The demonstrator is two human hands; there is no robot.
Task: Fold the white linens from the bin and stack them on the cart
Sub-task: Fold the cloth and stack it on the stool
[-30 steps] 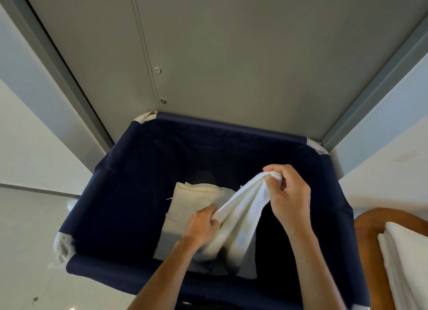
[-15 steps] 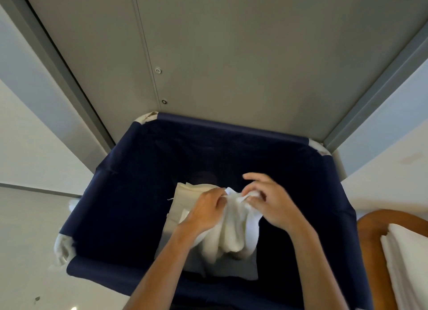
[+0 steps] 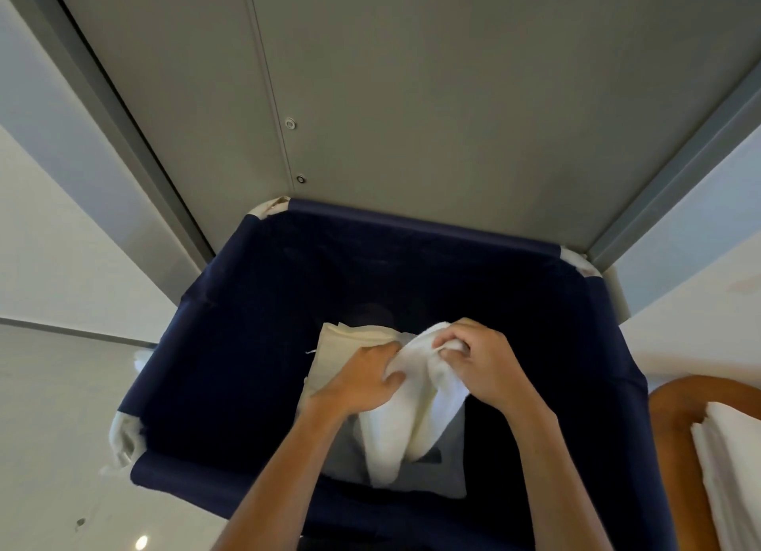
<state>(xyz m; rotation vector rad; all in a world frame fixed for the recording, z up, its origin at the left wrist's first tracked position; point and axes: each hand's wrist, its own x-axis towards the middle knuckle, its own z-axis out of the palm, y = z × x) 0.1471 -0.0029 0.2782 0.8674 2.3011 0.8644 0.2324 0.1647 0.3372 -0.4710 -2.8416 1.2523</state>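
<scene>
A grey metal panel (image 3: 412,77) with two round fasteners (image 3: 290,123) rises ahead. Pale walls (image 3: 61,262) flank it, and a light spot (image 3: 141,542) gleams on the glossy floor (image 3: 49,427).

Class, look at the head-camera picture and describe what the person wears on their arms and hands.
Nothing is worn on either. The left hand and right hand show no gloves, rings or watch. The left forearm and right forearm are uncovered to the picture's bottom edge; no sleeve appears.
</scene>
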